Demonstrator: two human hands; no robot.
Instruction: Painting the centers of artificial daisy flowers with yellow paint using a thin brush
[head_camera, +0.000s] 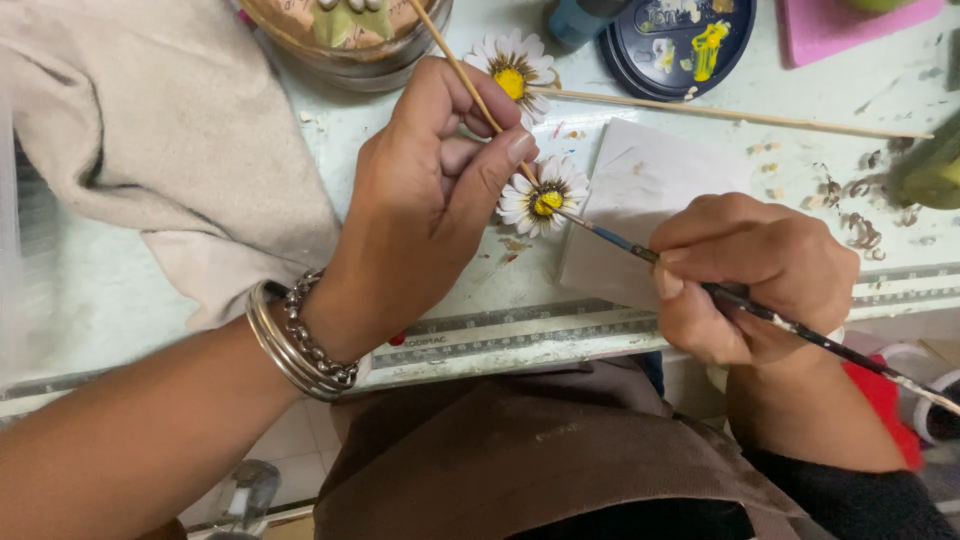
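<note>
The left hand (430, 190) pinches a thin wooden stick (470, 85) with a white daisy (543, 198) on its end; the right hand (750, 275) grips a paintbrush (800, 330), its tip touching the daisy's yellow middle; the daisy sits over the table (120, 300), just beside a white paper (650, 190); a second daisy (515, 68) lies behind, near a dark paint lid (680, 40); a beige cloth (150, 140) lies at the left.

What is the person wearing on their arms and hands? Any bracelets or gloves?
No gloves: both hands are bare. The left hand has a bare forearm, with a stack of thin silver bangles and a chunky silver beaded bracelet at the wrist. The right hand has no jewellery that shows; a black sleeve covers that forearm. The nails are short and unpainted.
</note>
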